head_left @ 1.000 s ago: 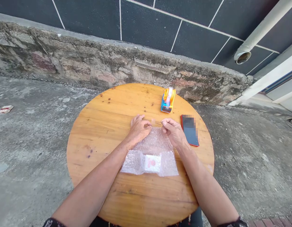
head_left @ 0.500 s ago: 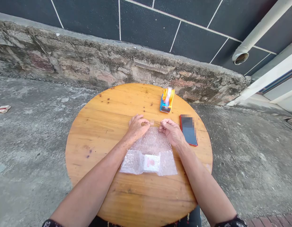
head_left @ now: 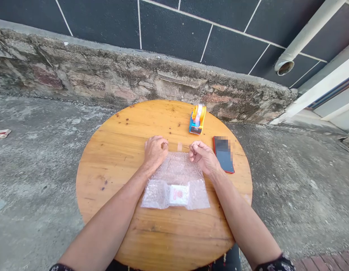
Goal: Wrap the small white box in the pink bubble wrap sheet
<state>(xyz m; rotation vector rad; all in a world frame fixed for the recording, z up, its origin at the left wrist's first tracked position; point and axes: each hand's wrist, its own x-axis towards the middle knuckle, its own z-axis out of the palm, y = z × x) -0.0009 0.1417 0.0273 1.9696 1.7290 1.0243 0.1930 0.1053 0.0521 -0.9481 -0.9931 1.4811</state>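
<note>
Two grips clamp one short clear tape strip (head_left: 179,146): left hand (head_left: 155,151) and right hand (head_left: 204,158) pinch its ends at the 12 o'clock edge of the clear bubble-wrap sheet (head_left: 178,174) on the round wooden worktop (head_left: 118,158).

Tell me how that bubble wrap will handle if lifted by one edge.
The bubble wrap looks thin and folded, so probably floppy and light. The white packet in its near fold could weigh that end down or slip out.

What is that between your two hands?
A short strip of clear tape stretches between the left hand and the right hand, just past the far edge of the bubble wrap, in the head view.
</note>
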